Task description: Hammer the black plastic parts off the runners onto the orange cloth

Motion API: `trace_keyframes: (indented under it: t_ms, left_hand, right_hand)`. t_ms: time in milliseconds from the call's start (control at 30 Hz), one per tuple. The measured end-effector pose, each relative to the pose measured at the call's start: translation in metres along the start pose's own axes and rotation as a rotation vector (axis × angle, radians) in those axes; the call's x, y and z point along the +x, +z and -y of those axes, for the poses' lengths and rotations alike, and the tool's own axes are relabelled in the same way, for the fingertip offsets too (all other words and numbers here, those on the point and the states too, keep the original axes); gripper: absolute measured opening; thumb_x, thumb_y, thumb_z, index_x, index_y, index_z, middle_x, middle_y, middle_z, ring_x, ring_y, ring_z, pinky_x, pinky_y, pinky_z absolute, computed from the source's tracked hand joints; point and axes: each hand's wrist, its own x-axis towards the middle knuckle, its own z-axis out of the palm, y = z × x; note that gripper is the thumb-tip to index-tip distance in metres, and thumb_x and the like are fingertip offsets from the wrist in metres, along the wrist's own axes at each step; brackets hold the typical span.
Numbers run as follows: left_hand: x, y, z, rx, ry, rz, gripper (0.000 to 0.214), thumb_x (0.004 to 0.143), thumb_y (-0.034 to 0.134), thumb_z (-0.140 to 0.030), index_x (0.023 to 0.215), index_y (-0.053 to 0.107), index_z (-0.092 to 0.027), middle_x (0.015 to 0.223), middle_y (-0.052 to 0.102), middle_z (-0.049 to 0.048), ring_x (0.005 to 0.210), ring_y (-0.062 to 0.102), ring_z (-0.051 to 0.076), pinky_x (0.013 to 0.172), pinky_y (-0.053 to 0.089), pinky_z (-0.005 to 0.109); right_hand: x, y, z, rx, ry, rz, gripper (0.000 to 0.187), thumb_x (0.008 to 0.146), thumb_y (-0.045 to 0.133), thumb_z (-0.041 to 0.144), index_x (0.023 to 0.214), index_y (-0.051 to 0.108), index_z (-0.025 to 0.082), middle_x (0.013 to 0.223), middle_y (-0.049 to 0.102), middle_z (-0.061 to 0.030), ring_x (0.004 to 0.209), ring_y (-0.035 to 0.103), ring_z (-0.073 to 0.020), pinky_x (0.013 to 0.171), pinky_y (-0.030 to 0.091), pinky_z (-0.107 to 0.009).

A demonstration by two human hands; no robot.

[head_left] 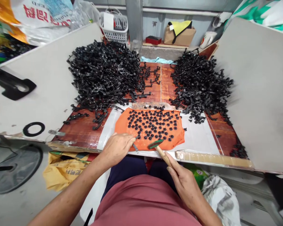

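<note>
An orange cloth (122, 125) lies before me, with many small round black plastic pieces (153, 125) standing on it. My left hand (119, 146) rests at its left front edge, thumb and fingers pinched on a slim black plastic part (135, 147). My right hand (182, 177) is wrapped round the wooden handle of a tool with a flat, dark green head (156, 144). That head is over the cloth's front edge, just right of the black part and apart from my left hand. Whether its underside is bristled or padded, I cannot tell.
Large heaps of black plastic parts stand at the left (106, 72) and right (200, 84) of the wooden tabletop (165, 84). Slanting grey boards (257, 94) wall both sides. A cardboard strip (214, 159) edges the front right. Behind are a white basket (115, 28) and a box (179, 34).
</note>
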Motion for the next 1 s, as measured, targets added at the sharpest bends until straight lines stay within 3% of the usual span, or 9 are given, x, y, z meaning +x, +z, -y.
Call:
trace_keyframes:
  t_ms: [233, 367, 533, 767, 933, 1000]
  left_hand:
    - [0.004, -0.008, 0.001, 0.029, -0.016, 0.073, 0.044, 0.105, 0.035, -0.036, 0.090, 0.074, -0.023, 0.095, 0.079, 0.0055, 0.088, 0.071, 0.023, 0.076, 0.045, 0.031]
    - [0.004, -0.012, -0.003, 0.029, -0.026, 0.127, 0.049, 0.108, 0.030, -0.036, 0.092, 0.074, -0.022, 0.099, 0.079, 0.0048, 0.094, 0.072, 0.023, 0.082, 0.046, 0.032]
    - [0.003, -0.017, -0.009, 0.102, -0.060, 0.160, 0.047, 0.108, 0.033, -0.035, 0.096, 0.076, -0.021, 0.105, 0.079, 0.0067, 0.097, 0.072, 0.025, 0.083, 0.045, 0.035]
    - [0.003, -0.015, -0.007, 0.091, -0.042, 0.151, 0.045, 0.108, 0.034, -0.034, 0.107, 0.078, -0.022, 0.114, 0.079, 0.0066, 0.101, 0.072, 0.025, 0.084, 0.045, 0.036]
    - [0.003, -0.012, -0.002, 0.087, 0.006, 0.134, 0.047, 0.108, 0.033, -0.033, 0.097, 0.077, -0.020, 0.102, 0.079, 0.0070, 0.093, 0.071, 0.024, 0.082, 0.045, 0.035]
    - [0.003, -0.012, -0.001, 0.083, 0.017, 0.126, 0.047, 0.108, 0.033, -0.033, 0.097, 0.077, -0.021, 0.100, 0.079, 0.0063, 0.091, 0.071, 0.023, 0.080, 0.044, 0.034]
  right_hand:
    - [0.013, -0.025, 0.019, -0.143, -0.126, -0.041, 0.052, 0.106, 0.044, 0.029, 0.159, 0.046, 0.029, 0.130, 0.075, -0.0092, 0.105, 0.077, -0.0247, 0.086, 0.061, -0.033]
    - [0.034, -0.036, 0.038, -0.211, -0.224, -0.014, 0.055, 0.108, 0.041, 0.023, 0.162, 0.039, 0.029, 0.126, 0.076, -0.0096, 0.104, 0.077, -0.0226, 0.091, 0.061, -0.034]
    - [0.053, -0.038, 0.049, -0.290, -0.266, -0.041, 0.056, 0.108, 0.041, 0.023, 0.162, 0.037, 0.033, 0.122, 0.077, -0.0061, 0.102, 0.077, -0.0221, 0.089, 0.062, -0.035]
    - [0.051, -0.037, 0.055, -0.272, -0.357, -0.107, 0.057, 0.108, 0.042, 0.022, 0.164, 0.032, 0.032, 0.119, 0.077, -0.0080, 0.093, 0.077, -0.0196, 0.086, 0.061, -0.032]
    - [0.052, -0.027, 0.053, -0.445, -0.313, -0.036, 0.058, 0.107, 0.041, 0.019, 0.163, 0.035, 0.031, 0.107, 0.078, -0.0077, 0.082, 0.077, -0.0216, 0.075, 0.062, -0.032]
    - [0.052, -0.027, 0.054, -0.430, -0.311, -0.064, 0.060, 0.107, 0.040, 0.020, 0.165, 0.030, 0.031, 0.106, 0.077, -0.0076, 0.082, 0.076, -0.0210, 0.076, 0.062, -0.031]
